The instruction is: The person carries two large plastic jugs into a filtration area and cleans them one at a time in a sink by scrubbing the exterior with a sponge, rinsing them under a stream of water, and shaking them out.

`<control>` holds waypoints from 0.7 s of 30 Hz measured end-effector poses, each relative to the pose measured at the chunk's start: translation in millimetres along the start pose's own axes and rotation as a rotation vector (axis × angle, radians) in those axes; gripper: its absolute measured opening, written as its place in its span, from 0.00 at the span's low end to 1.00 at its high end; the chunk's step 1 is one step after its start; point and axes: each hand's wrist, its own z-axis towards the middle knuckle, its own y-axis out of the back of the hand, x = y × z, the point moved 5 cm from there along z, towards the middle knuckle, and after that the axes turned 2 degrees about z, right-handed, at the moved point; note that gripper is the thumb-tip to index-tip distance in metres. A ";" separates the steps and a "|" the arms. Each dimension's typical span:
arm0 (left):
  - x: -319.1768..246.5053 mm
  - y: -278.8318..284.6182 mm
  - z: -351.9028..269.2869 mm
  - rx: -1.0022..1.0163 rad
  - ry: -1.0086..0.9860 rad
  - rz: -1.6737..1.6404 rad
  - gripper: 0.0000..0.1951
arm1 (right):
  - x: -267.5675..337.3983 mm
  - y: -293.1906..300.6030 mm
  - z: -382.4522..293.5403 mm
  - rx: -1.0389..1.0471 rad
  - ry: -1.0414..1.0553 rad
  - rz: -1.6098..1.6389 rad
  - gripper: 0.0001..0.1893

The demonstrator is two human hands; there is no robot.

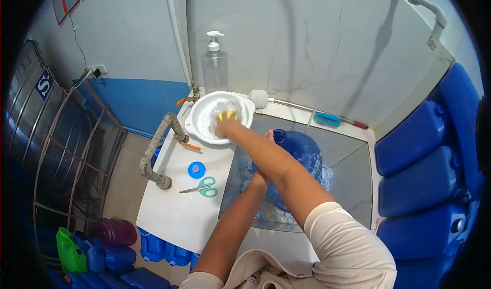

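Observation:
My right hand [227, 125] reaches into a white plastic basin [196, 130] of suds at the back of the counter. Yellow material [230, 114], sponge-like, shows between its fingers, with clear film or foam around it. Below my crossing right forearm, my left hand [270, 135] is mostly hidden. Its fingertips show against the neck of a round translucent blue water jug [301, 145], which lies tilted in the grey tiled sink [349, 174]. A thin stream of water [311, 118] falls by the jug.
Teal-handled scissors [207, 187] and a blue cap [196, 169] lie on the white counter [172, 212], beside a pipe tap [157, 151]. Behind are a pump bottle [215, 68], a long-handled brush [259, 98] and a blue brush [327, 119]. Blue jerrycans [418, 185] line the right side.

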 end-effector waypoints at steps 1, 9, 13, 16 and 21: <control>2.6 4.1 -2.5 -0.018 0.091 -0.031 0.23 | 4.8 -6.0 2.2 0.135 -0.017 -0.061 0.22; 14.3 6.5 22.3 -0.118 0.875 -1.190 0.17 | -34.8 110.8 -55.6 0.425 0.022 1.186 0.27; 8.7 -10.9 35.3 -0.128 0.828 -1.129 0.16 | -95.3 144.8 -106.6 0.378 -0.069 0.796 0.19; 3.3 -23.8 39.3 -0.089 0.774 -1.181 0.16 | -123.9 153.6 -130.0 0.287 -0.142 0.710 0.15; -55.5 -46.0 43.2 0.130 0.882 -1.127 0.24 | -187.1 155.4 -182.9 0.364 -0.317 0.993 0.13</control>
